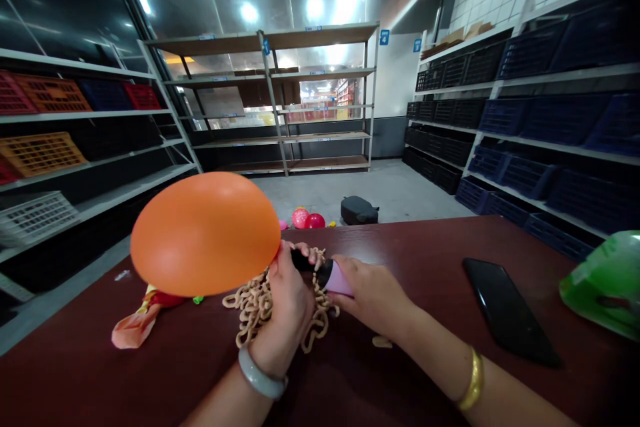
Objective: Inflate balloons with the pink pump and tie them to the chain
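Note:
My left hand [293,290] is closed round the neck of a large inflated orange balloon [205,233], which juts out to the left above the table. A black piece [301,260] shows at the fingers of this hand. My right hand [373,290] grips a pink tube-shaped tool with a black end [340,279]; that end points at the left hand and nearly meets the black piece. Whether the two join is hidden by the fingers. Under my left hand lies a heap of beige looped strands [255,307].
On the dark red table [420,240] lie limp balloons [135,327] at left, a black phone [510,310] and a green plastic bag [605,280] at right. Beyond its far edge are pink and red balloons [315,221] and a dark bag [359,210]. Shelves [325,140] with crates surround the room.

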Demonstrator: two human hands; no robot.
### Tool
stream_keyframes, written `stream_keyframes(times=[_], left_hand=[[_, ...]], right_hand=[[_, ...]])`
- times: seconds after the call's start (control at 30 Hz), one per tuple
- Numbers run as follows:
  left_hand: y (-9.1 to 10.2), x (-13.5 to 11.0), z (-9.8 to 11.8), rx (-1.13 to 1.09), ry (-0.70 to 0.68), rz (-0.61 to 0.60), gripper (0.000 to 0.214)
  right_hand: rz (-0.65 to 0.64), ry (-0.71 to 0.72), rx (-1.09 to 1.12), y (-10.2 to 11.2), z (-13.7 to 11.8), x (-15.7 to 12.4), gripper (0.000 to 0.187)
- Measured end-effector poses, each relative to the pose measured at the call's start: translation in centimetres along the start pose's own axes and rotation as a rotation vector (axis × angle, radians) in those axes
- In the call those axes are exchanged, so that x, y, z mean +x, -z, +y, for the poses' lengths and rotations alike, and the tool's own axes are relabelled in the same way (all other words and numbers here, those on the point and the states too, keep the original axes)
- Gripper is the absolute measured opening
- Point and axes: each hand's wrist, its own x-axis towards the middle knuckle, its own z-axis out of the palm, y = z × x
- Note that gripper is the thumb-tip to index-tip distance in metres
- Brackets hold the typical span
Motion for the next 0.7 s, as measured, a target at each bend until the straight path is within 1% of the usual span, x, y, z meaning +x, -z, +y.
stream_keyframes(times=[0.1,0.23,0.3,0.33,0.4,0.47,0.6,0.7], left_hand=[[0.7,1.9,2.4,-0.007,-0.059,0.014,0.017],[2.1,4.5,5.8,-0.012,-0.158,0.073,0.021],[2.5,5.2,6.7,-0.018,-0.188,0.091,0.022],[2.6,5.3,6.7,-0.022,-0.194,0.098,0.023],[2.7,5.2,6.2,-0.025,-0.186,0.098,0.023],[2.5,4.6,5.0,-0.018,-0.164,0.088,0.024],[1.6,2.4,2.0,0.012,-0.086,0.049,0.023],[0.8,0.6,0.3,0.025,-0.005,0.020,0.022]], right_hand=[[0.016,0.021,0.019,0.0,0.4,0.0,0.062],[0.010,0.045,0.021,-0.1,0.9,-0.1,0.063],[0.007,0.048,0.008,0.0,0.9,-0.2,0.064],[0.005,0.045,-0.003,0.1,0.9,-0.3,0.063],[-0.007,0.032,-0.030,0.2,0.8,-0.3,0.062],[-0.025,0.014,-0.053,0.2,0.6,-0.3,0.061],[-0.043,-0.005,-0.044,0.0,0.1,-0.2,0.059],[-0.035,-0.014,-0.012,-0.2,-0.3,0.0,0.059]])
